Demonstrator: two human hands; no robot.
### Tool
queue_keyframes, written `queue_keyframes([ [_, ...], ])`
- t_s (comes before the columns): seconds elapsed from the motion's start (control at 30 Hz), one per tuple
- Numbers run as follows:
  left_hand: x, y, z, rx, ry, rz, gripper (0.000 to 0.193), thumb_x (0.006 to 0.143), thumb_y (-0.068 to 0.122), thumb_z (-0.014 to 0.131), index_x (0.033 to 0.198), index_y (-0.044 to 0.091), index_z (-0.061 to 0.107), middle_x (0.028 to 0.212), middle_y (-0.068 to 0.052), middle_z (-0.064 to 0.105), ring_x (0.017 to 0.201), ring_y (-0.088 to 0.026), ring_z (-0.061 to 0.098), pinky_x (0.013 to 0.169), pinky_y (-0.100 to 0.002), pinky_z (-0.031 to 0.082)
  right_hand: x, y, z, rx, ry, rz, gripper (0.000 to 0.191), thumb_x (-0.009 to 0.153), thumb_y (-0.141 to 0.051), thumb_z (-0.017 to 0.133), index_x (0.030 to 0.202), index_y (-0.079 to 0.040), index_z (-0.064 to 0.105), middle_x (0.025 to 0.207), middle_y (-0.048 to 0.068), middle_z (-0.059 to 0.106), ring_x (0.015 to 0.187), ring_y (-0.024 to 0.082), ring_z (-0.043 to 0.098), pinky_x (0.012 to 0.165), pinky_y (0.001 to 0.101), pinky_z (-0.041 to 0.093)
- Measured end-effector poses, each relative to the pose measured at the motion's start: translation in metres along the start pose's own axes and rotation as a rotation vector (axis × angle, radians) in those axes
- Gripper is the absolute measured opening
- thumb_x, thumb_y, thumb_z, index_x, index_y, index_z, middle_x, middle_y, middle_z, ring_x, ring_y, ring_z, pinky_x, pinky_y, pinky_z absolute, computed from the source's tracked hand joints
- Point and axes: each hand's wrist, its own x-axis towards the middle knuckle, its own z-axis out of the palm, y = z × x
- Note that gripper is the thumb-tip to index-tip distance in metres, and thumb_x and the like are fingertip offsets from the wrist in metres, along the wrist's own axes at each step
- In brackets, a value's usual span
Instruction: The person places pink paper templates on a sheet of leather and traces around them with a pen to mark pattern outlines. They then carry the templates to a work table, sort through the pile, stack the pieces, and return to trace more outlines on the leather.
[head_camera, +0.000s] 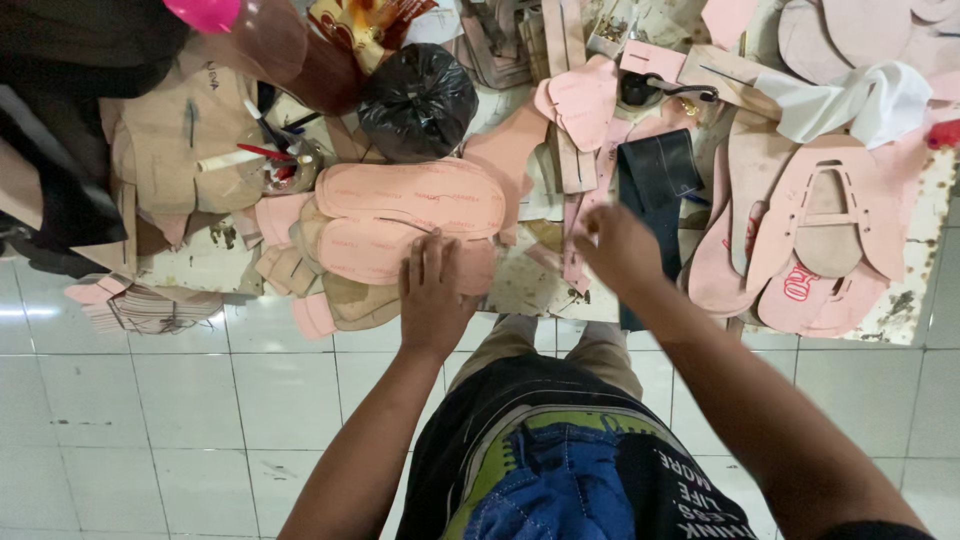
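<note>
Left arm: bare, stretched forward from the lower frame.
Left hand (433, 290): palm down, fingers straight and close together, pressed flat.
Right arm: bare, angled in from the lower right corner.
Right hand (617, 247): raised, fingers curled inward, back toward the camera.

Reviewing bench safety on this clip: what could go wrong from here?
1. The left hand presses on a pink insole piece atop a loose stack at the table edge; the lower pieces already overhang and could slide to the floor.
2. The right hand works by the narrow pink strip amid crowded patterns; a sweep of the arm might knock the dark sheet off.
</note>
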Motion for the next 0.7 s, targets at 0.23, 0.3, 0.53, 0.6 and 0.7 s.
queue_keyframes([
  [0.23, -0.001, -0.013, 0.004, 0.019, -0.023, 0.025, 0.079, 0.08, 0.025, 0.072, 0.149, 0.002, 0.042, 0.162, -0.019, 0.029, 0.149, -0.041, 0.029, 0.12, -0.058, 0.026, -0.068, -0.014, 0.013, 0.004, -0.067, 0.104, 0.034, 0.084, -0.037, 0.076, 0.101, -0.008, 0.067, 0.114, 0.014, 0.064, 0.087, 0.035, 0.07, 0.074, 0.0474, 0.056],
  [0.3, 0.002, -0.005, -0.001, 0.023, -0.048, 0.017, 0.081, 0.078, 0.026, 0.073, 0.147, 0.0, 0.041, 0.161, -0.021, 0.028, 0.148, -0.043, 0.028, 0.118, -0.06, 0.025, -0.069, -0.011, 0.017, 0.051, -0.051, 0.091, 0.03, 0.086, -0.032, 0.076, 0.101, -0.008, 0.067, 0.113, 0.014, 0.064, 0.088, 0.037, 0.069, 0.074, 0.0488, 0.055],
  [0.53, 0.012, 0.01, -0.016, 0.091, -0.151, -0.005, 0.1, 0.069, 0.04, 0.086, 0.152, 0.012, 0.038, 0.159, -0.023, 0.025, 0.146, -0.045, 0.027, 0.111, -0.068, 0.027, -0.074, 0.017, 0.016, 0.057, -0.323, -0.087, 0.021, 0.084, -0.024, 0.075, 0.097, -0.009, 0.067, 0.094, 0.012, 0.073, 0.085, 0.034, 0.071, 0.075, 0.0468, 0.055],
  [0.6, 0.014, 0.002, -0.015, 0.042, -0.101, -0.006, 0.105, 0.064, 0.044, 0.088, 0.152, 0.011, 0.039, 0.158, -0.026, 0.024, 0.145, -0.048, 0.028, 0.11, -0.067, 0.029, -0.071, 0.028, 0.008, 0.172, -0.369, -0.058, 0.023, 0.082, -0.021, 0.078, 0.097, -0.006, 0.068, 0.089, 0.013, 0.076, 0.08, 0.03, 0.073, 0.072, 0.0431, 0.056],
  [0.7, 0.012, -0.012, -0.005, 0.095, -0.087, 0.062, 0.093, 0.074, 0.041, 0.082, 0.149, 0.005, 0.04, 0.156, -0.029, 0.031, 0.14, -0.05, 0.036, 0.109, -0.064, 0.034, -0.055, 0.039, -0.004, 0.581, -0.159, 0.112, 0.027, 0.088, -0.017, 0.074, 0.103, 0.001, 0.06, 0.086, 0.014, 0.073, 0.071, 0.02, 0.072, 0.061, 0.0365, 0.057],
])
